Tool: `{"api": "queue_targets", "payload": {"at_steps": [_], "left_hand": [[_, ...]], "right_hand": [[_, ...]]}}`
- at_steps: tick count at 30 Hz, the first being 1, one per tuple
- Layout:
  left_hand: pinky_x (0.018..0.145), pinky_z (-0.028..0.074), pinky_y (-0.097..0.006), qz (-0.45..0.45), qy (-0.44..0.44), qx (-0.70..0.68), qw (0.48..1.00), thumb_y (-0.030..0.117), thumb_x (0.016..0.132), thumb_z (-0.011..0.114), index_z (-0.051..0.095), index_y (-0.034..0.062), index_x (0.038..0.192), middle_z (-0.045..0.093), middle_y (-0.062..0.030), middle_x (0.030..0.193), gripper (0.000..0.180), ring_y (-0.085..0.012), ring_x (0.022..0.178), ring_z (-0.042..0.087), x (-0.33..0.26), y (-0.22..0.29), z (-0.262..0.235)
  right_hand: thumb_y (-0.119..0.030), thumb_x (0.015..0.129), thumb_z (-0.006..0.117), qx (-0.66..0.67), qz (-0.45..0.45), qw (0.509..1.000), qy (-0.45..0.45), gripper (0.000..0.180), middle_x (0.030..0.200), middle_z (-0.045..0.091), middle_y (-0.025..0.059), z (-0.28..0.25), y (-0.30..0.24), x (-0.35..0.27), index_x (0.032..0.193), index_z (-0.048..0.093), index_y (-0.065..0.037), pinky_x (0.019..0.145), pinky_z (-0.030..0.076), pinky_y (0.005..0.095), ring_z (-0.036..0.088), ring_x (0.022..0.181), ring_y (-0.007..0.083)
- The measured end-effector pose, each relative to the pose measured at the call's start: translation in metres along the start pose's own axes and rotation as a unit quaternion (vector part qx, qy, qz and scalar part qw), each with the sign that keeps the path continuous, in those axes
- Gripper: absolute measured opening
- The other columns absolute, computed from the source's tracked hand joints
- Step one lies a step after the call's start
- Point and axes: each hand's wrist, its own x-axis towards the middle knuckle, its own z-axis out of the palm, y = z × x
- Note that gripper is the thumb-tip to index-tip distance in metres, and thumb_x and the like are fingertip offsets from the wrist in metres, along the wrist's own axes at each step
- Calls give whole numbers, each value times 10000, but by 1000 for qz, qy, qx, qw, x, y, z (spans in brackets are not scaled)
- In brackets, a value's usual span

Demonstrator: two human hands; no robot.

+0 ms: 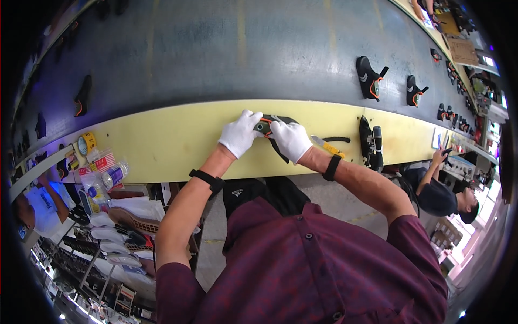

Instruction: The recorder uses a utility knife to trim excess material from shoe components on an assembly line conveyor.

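Note:
Both my hands wear white gloves and grip a dark shoe upper (280, 123) with orange trim on the yellow work ledge (172, 137). My left hand (240, 132) holds its left end. My right hand (291, 139) presses on its right side, and a dark strap of the upper hangs down below it. Black bands sit on both my wrists. Most of the upper is hidden under my gloves.
A grey conveyor belt (226, 48) carries black shoes (368, 77) behind the ledge. A yellow-handled tool (327, 146) and another black shoe (369, 143) lie to the right. A tape roll (86, 143) and small packets (105, 167) sit at left. Other people work at both sides.

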Motion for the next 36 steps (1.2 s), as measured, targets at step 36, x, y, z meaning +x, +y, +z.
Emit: {"api": "queue_targets", "payload": {"at_steps": [36], "left_hand": [[832,584,-521,-123,111,39,985,344,713,958,727,99,1181,678,-156,1246,576,-385,1025,721,-2,70,31]], "right_hand": [[-285,973,747,378,312,870,42,273,824,752,180,9,26,9,981,747,-12,755,598,419,759,774,320]]}}
